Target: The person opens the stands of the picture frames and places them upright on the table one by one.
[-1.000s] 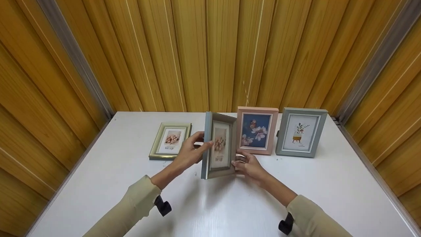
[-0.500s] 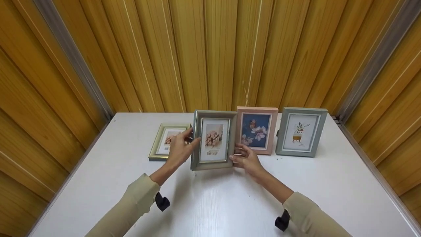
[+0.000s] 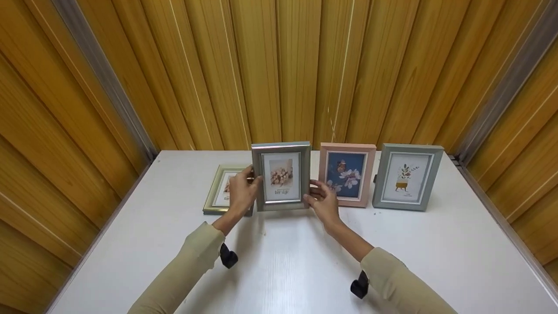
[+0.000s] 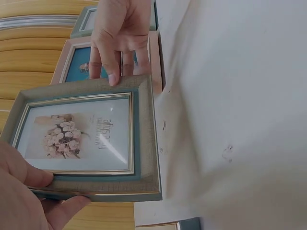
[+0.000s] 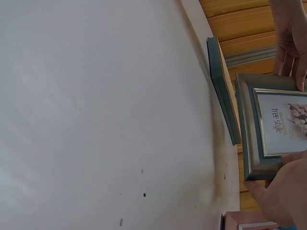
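Note:
A grey-green picture frame (image 3: 281, 206) with a bouquet photo is held upright between both hands, facing the person. My left hand (image 3: 242, 192) grips its left edge, thumb on the front and fingers behind. On the right edge, lower down, my right hand (image 3: 323, 203) pinches it the same way. In the left wrist view the held picture frame (image 4: 110, 186) shows a beige face with teal sides. Whether its bottom edge touches the table cannot be told. Behind my left hand, a gold-green picture frame (image 3: 213, 192) lies flat, partly covered.
A pink picture frame (image 3: 369, 174) with a blossom picture stands just right of the held one. Farther right stands a green-grey picture frame (image 3: 429, 179) with a plant picture. All are on a white table (image 3: 287, 270), backed by a wood-patterned wall (image 3: 296, 78).
The held frame has turned from angled to nearly face-on and moved back, toward the wall. Both hands have moved back with it, keeping their grip. The other frames stay in place.

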Demonstrator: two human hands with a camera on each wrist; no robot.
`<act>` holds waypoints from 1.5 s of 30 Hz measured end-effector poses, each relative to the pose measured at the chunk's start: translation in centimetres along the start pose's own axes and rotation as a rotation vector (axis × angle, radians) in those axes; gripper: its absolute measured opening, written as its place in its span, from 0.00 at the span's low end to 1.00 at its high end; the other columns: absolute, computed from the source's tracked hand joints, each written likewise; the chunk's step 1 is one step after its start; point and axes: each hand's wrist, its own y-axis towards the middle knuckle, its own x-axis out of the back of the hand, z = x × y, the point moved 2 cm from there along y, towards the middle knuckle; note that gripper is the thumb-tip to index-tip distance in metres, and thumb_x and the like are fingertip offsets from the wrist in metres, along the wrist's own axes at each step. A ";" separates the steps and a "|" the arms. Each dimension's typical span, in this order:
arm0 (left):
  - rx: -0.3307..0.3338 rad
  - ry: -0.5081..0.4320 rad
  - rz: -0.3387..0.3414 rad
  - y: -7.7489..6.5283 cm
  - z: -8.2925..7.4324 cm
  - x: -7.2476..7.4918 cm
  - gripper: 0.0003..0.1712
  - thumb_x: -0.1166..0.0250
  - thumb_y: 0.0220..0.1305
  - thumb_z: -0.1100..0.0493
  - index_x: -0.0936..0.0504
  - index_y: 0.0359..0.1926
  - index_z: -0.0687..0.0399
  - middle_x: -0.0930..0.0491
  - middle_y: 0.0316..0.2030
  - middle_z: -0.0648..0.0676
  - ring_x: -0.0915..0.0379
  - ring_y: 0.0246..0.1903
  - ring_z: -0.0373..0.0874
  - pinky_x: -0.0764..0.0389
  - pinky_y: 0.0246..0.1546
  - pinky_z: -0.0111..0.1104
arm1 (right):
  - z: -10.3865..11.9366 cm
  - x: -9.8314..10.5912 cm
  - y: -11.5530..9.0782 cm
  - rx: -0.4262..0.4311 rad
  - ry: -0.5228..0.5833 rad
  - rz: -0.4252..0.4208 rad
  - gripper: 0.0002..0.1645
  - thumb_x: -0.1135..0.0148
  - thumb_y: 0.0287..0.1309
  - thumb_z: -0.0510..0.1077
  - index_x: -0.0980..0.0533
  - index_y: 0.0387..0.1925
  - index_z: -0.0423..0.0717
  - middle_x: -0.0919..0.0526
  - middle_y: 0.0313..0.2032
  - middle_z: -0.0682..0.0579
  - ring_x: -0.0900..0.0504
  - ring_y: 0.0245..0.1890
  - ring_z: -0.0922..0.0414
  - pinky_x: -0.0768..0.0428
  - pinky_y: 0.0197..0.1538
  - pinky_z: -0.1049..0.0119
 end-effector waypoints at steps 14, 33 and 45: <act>0.060 -0.082 -0.016 1.9 2.2 -1.6 0.20 0.35 0.67 0.67 0.18 0.60 0.65 0.13 0.49 0.68 0.14 0.48 0.59 0.13 0.48 0.45 | -0.2 -1.0 0.2 0.005 -0.181 0.207 0.52 0.41 0.62 0.30 0.54 0.82 0.44 0.45 0.79 0.37 0.45 0.79 0.37 0.46 0.80 0.43; 0.056 -0.042 0.045 3.1 3.4 -3.5 0.22 0.34 0.67 0.65 0.20 0.62 0.63 0.14 0.50 0.67 0.14 0.50 0.58 0.13 0.50 0.44 | -1.8 0.0 0.4 -0.071 -0.191 0.286 0.62 0.36 0.60 0.33 0.66 0.81 0.40 0.61 0.81 0.35 0.58 0.80 0.36 0.53 0.81 0.46; 0.086 -0.040 0.121 2.2 3.7 -2.8 0.26 0.37 0.70 0.64 0.26 0.68 0.62 0.17 0.57 0.66 0.18 0.56 0.58 0.19 0.60 0.47 | -1.2 1.1 -0.6 -0.070 -0.229 0.296 0.49 0.39 0.64 0.32 0.53 0.80 0.36 0.47 0.78 0.33 0.45 0.78 0.36 0.43 0.78 0.46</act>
